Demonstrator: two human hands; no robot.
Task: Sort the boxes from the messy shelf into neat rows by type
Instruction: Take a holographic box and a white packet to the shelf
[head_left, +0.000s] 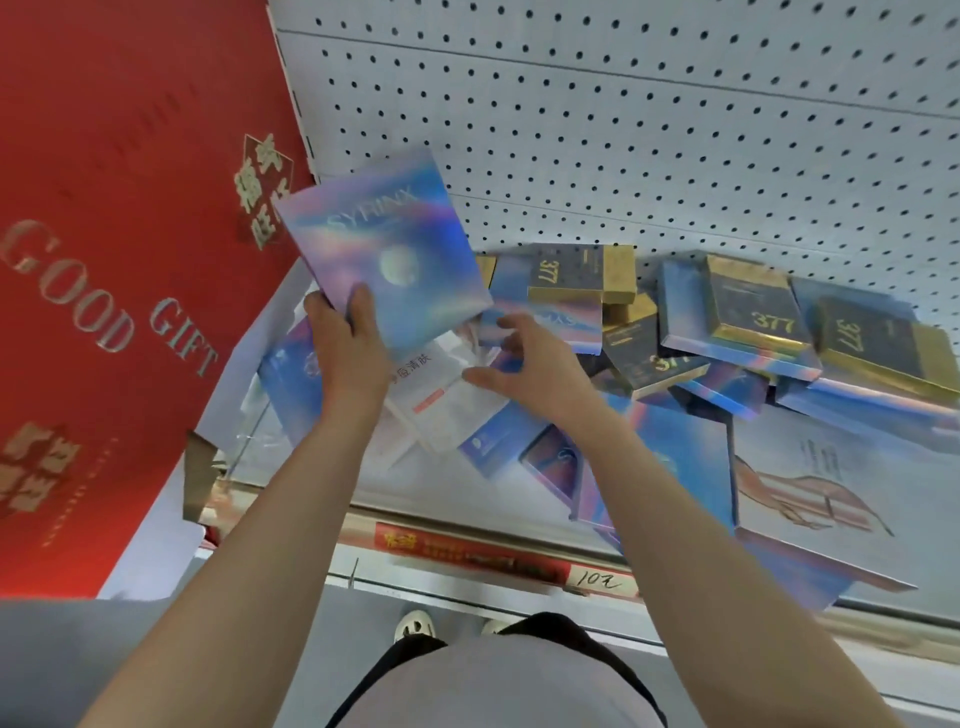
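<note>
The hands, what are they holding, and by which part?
The left hand grips the iridescent box by its bottom edge. The right hand holds nothing.

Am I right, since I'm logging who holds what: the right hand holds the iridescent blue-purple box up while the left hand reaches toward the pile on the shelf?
Not quite: the hands are swapped. In the head view, the left hand holds the iridescent blue-purple box up, while the right hand, fingers spread and holding nothing, reaches toward the pile of boxes on the shelf.

White pegboard back wall (649, 119); red gift display (119, 249) at left; grey floor (47, 665).
</note>
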